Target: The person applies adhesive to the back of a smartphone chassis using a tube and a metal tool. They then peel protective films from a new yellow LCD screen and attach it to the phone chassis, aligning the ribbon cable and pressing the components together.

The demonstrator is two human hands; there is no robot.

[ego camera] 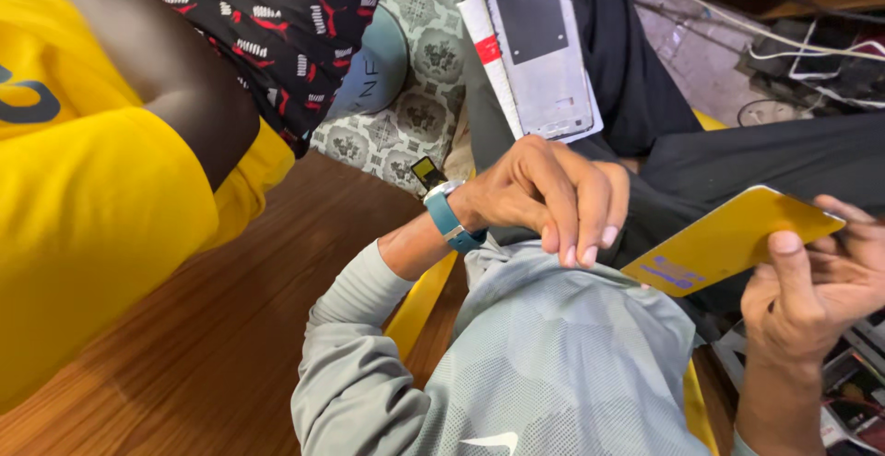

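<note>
**A Yellow Panel Held at the Fingertips Above the Lap**

A thin, flat yellow rectangular panel (733,235), rounded at its corners and marked with faint purple print near its lower end, is held in the air above the person's lap, tilted, well clear of the brown wooden bench (212,327). The right hand (816,295) pinches its right end, thumb on the upper face and fingers (853,221) closed round the far edge. The left hand (548,198), a blue watch (447,216) at its wrist, hangs just beside the panel's other end with fingers curled downward and holds nothing; whether it touches the panel cannot be told. A light grip at the edges seems wisest, so the thin sheet does not bend. Beyond, a grey metal phone frame (544,50) lies on a white booklet across a dark-trousered leg. A person in yellow sits at the bench's left edge.
</note>
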